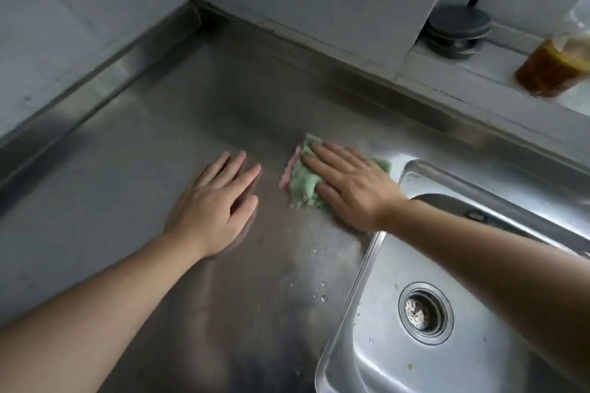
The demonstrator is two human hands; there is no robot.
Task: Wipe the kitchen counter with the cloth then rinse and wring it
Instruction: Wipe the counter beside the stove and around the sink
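A green cloth (301,183) with a pink edge lies flat on the stainless steel counter (134,188), just left of the sink. My right hand (349,183) presses down on it with straight, spread fingers and covers its right half. My left hand (217,201) rests flat on the bare counter a short way left of the cloth, fingers straight, touching nothing else. A few water drops sit on the counter near the sink's edge.
The steel sink (367,268) with its drain strainer (424,313) lies at the right, under my right forearm. A jar of brown contents (552,68) and a dark round lid (458,30) stand on the ledge behind. Grey walls close the counter at the left and back.
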